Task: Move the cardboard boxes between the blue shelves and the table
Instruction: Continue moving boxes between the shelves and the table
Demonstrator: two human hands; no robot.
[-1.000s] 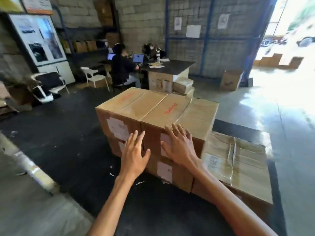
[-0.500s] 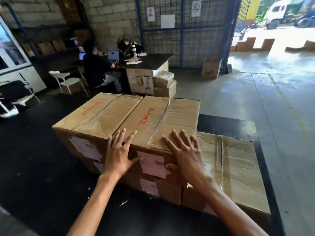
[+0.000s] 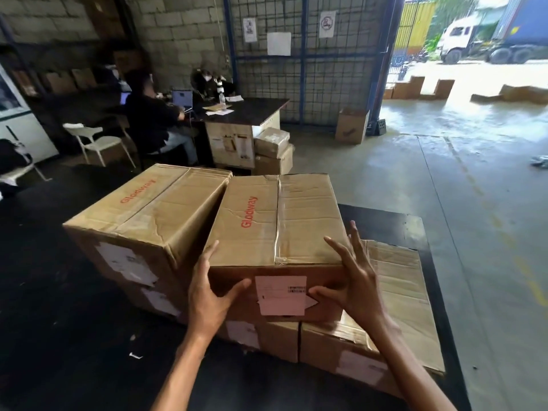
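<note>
Several taped cardboard boxes are stacked on a black table (image 3: 415, 226). The upper right box (image 3: 275, 221), marked "Glodway" in red with a white label on its near face, is turned askew from the upper left box (image 3: 148, 212) beside it. My left hand (image 3: 210, 295) grips its near left corner, fingers along the side, thumb on the front. On the near right corner is my right hand (image 3: 353, 280), thumb on the front face, fingers spread above the top edge. Lower boxes (image 3: 394, 298) lie underneath.
A person sits at a dark desk (image 3: 249, 111) with laptops behind the table, a white chair (image 3: 95, 140) to the left. More boxes (image 3: 272, 152) stand beside the desk and one (image 3: 351, 126) by the blue mesh wall. The open doorway is at the right.
Both hands went from resting flat on the box tops to grasping the near corners of the upper right box. That box has swung out of line with its neighbour and come toward me.
</note>
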